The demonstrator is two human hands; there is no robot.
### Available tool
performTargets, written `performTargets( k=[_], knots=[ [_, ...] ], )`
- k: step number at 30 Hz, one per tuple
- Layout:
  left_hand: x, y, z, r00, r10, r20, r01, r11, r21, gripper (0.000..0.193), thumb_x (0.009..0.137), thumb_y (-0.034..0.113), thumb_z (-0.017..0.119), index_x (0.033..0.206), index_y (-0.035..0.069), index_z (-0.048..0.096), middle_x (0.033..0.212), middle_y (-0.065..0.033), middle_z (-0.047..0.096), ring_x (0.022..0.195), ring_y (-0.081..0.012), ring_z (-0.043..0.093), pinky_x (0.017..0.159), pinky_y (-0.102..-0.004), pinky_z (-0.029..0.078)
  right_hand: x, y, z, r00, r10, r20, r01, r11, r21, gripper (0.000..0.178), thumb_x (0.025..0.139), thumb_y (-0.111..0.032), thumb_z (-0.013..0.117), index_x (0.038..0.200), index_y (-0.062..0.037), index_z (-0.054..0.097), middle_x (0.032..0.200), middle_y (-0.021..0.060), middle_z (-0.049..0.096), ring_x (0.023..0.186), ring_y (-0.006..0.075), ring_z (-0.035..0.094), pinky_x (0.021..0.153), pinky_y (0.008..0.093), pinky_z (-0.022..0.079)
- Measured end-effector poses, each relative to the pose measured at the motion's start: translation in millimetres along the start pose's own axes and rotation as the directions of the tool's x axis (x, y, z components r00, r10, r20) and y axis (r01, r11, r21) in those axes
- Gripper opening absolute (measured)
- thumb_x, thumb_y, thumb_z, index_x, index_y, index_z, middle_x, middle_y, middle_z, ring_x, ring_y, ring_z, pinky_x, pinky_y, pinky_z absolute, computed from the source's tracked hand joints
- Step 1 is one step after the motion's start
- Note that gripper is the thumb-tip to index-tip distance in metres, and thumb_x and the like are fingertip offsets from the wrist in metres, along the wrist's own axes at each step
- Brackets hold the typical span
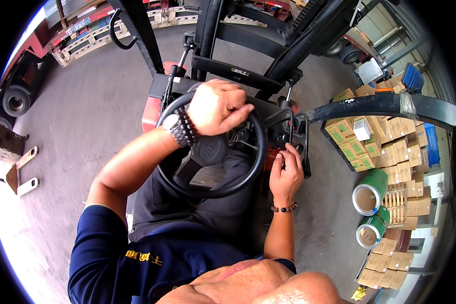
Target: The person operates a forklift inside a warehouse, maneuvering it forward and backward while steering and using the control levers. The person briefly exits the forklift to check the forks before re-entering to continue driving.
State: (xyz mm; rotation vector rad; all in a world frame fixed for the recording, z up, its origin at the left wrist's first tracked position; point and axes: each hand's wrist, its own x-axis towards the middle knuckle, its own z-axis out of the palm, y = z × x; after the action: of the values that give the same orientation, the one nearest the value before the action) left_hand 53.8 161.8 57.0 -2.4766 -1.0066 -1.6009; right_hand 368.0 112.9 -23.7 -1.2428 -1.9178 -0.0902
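The left hand (pixel 219 106) closes in a fist over the top of the wheel (pixel 211 147), a black ring lying nearly flat above the person's lap, its hub facing up toward the camera. The right hand (pixel 286 172) pinches a lever (pixel 292 133) (thin and black, running from the fingers up and away toward the mast (pixel 248 30)) just right of the wheel. Stacked boxes (pixel 390 152) and two green rolls (pixel 371 191) stand on the floor to the right.

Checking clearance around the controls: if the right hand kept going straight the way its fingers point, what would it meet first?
Probably the black control levers just beyond the right hand, whose fingertips are already near the red panel; depth is unclear.
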Motion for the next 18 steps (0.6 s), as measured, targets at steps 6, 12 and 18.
performTargets(
  k=[6,12,18],
  knots=[
    [13.8,14.0,29.9,0.998,0.054,0.021,-0.054,0.998,-0.037,0.036,0.093,0.02,0.085,0.076,0.007,0.056,0.074,-0.0113,0.059,0.073,-0.0404,0.064,0.07,-0.0497,0.051,30.8,2.8,7.0,0.998,-0.04,-0.053,0.039,0.999,-0.028,0.011,0.102,-0.008,0.072,0.101,0.0019,0.076,0.113,0.0179,0.083,0.095,0.0421,0.079,0.084,0.0494,0.064],
    [15.2,23.9,41.1,0.996,0.046,0.075,-0.039,0.995,-0.092,0.031,0.088,0.018,0.089,0.092,0.008,0.06,0.089,-0.0108,0.064,0.08,-0.0399,0.067,0.076,-0.0495,0.054,32.8,17.5,-3.7,0.997,-0.034,-0.063,0.034,0.999,0.001,0.021,0.103,-0.004,0.072,0.122,0.0054,0.073,0.132,0.0229,0.078,0.115,0.0421,0.078,0.095,0.0492,0.065],
    [-38.6,19.9,-36.3,0.973,-0.229,-0.011,0.229,0.968,0.099,0.044,0.092,0.017,0.084,0.131,0.0,0.072,0.14,-0.0211,0.075,0.121,-0.0367,0.077,0.106,-0.0467,0.06,-92.2,57.3,22.8,0.909,0.418,0.002,-0.377,0.819,0.433,0.06,0.106,-0.01,0.076,0.158,0.0065,0.051,0.156,0.0252,0.065,0.139,0.0373,0.069,0.108,0.0477,0.06]
  ],
)
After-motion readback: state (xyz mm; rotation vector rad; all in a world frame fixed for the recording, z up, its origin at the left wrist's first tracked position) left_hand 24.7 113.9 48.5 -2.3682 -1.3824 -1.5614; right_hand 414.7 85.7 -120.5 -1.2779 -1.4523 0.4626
